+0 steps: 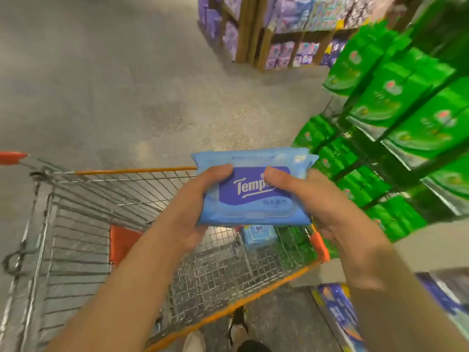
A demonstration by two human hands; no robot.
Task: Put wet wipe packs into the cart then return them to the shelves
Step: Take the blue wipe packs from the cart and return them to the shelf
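I hold a blue wet wipe pack [253, 196] with a dark blue label over the wire shopping cart [83, 224]. My left hand [195, 207] grips its left end, thumb on top. My right hand [317, 201] grips its right end, thumb pressed on the label. Behind the pack's far edge a second blue layer shows; I cannot tell if it is another pack. One more blue wipe pack [258, 236] lies on the cart's floor, just under the held one.
Shelves of green packs [396, 118] rise on the right, close to the cart's orange-trimmed side. A wooden display of purple packs [286, 29] stands farther back. Blue packs [340, 313] sit low at the bottom right. Grey floor stretches to the left.
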